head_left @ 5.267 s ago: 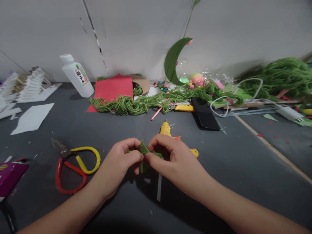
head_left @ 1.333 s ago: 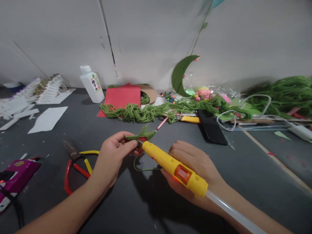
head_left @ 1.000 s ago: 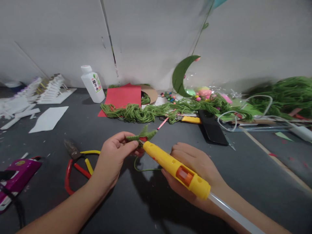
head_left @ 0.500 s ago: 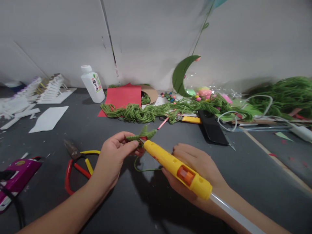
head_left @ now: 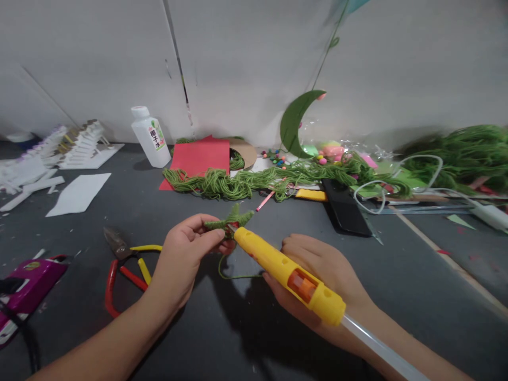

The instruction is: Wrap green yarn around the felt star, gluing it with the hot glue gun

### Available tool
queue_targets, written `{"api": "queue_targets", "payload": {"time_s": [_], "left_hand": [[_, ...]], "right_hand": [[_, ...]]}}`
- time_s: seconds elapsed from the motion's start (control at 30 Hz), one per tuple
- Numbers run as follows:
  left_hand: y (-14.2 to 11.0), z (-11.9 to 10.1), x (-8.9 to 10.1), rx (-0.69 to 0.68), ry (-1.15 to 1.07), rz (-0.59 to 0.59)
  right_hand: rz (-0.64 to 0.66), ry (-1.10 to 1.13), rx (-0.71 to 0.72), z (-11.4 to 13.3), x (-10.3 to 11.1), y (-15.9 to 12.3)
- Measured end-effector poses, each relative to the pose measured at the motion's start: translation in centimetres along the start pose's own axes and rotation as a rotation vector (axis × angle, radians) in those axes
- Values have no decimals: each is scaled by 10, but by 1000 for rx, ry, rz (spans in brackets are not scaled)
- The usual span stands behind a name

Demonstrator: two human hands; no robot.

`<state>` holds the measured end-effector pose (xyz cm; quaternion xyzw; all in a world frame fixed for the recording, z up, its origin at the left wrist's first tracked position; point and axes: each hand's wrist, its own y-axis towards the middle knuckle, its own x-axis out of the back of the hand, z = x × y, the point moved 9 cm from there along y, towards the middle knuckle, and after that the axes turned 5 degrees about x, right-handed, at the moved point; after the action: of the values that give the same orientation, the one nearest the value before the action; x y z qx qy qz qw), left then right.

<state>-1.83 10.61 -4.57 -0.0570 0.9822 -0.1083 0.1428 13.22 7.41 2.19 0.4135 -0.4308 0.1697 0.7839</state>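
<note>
Between the thumb and fingers of my left hand (head_left: 194, 248) is a small star wound with green yarn (head_left: 235, 215), some red showing at its middle. My right hand (head_left: 317, 280) is wrapped round a yellow hot glue gun (head_left: 278, 262); the gun's body hides part of the hand. Its metal nozzle meets the red area of the star, though whether it touches is hard to tell. A clear glue stick (head_left: 377, 344) sticks out of the gun's back end. One green yarn strand (head_left: 238, 277) trails below the star toward my right hand.
Pliers with red and yellow handles (head_left: 127, 259) lie left of my left forearm, beside a purple power strip (head_left: 34, 283). Behind are a white bottle (head_left: 151, 137), red paper (head_left: 201, 157), green yarn (head_left: 222, 183), and a black phone (head_left: 347, 209). A green crescent (head_left: 296, 124) hangs at the wall.
</note>
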Motion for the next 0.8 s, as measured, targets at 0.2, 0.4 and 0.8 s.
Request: {"api": "queue_targets", "payload": {"time_s": [0.2, 0.4, 0.8], "left_hand": [[1, 0, 3, -8, -7, -33], [0, -2, 2, -9, 5, -24], [1, -3, 4, -14, 1, -48]], "right_hand": [[7, 29, 2, 1, -1, -1], [-7, -9, -2, -1, 2, 0], [50, -18, -50, -4, -3, -1]]}}
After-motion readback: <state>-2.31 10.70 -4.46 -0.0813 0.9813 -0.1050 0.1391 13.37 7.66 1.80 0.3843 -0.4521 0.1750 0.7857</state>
